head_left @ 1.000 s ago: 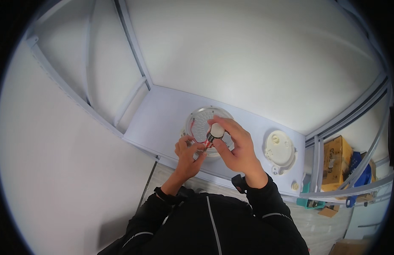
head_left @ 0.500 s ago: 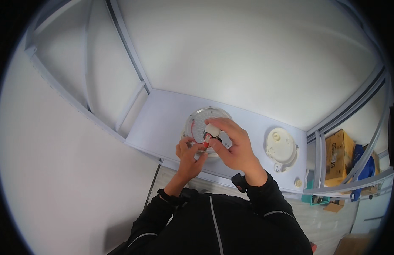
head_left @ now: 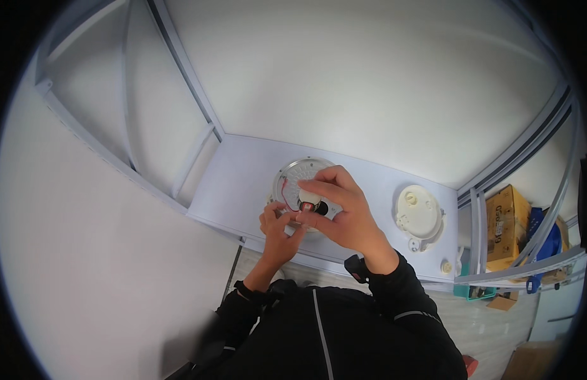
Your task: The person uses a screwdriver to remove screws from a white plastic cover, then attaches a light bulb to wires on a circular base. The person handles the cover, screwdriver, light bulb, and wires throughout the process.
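A round, shallow metal fixture (head_left: 299,167) with a ribbed, silvery inside lies on the table in front of me. Inside it curves a red wire (head_left: 283,189). My right hand (head_left: 348,214) grips a white-topped tool with black and red parts (head_left: 310,198) above the fixture, thumb on one side and fingers on the other. My left hand (head_left: 280,237) is at the fixture's near left edge, its fingertips drawn together close to the tool's lower end. What those fingertips pinch is too small to make out. The tool's tip is hidden.
On the right of the pale table (head_left: 242,171) lies a round cream-white housing (head_left: 421,215), with a small cream-coloured part (head_left: 446,266) nearer me. A grey frame (head_left: 476,237) borders the table. Beyond it stand a yellow-brown carton (head_left: 504,228) and a teal basket (head_left: 467,292).
My right hand and the tool have shifted slightly left, and the tool has turned, so less of its red part shows. The left hand stays nearly in place.
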`<state>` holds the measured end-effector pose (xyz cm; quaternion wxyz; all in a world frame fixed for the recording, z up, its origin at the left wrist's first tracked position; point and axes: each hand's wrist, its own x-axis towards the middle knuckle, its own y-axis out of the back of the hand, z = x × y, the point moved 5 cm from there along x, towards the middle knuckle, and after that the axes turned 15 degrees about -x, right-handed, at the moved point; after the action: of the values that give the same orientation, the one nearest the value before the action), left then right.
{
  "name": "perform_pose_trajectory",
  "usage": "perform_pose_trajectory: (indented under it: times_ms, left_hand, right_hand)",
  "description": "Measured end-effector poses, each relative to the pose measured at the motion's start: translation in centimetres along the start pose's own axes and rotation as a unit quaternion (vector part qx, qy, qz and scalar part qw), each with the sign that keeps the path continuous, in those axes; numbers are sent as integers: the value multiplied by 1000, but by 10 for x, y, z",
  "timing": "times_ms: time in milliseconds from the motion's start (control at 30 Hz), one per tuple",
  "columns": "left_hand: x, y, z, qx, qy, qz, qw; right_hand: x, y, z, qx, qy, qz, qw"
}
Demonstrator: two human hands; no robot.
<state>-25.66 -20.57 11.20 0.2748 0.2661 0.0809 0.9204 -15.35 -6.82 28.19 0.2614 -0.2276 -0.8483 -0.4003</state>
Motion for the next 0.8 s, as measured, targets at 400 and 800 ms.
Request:
perform_pose_trajectory:
  times_ms: [400,800]
  left_hand:
    - [0,0,0,5,26,-16,1000]
    - [-2,-1,2,-7,36,-21,999]
  right_hand:
    - [4,0,3,37,-13,15,999]
    - [8,0,-7,47,16,-1,999]
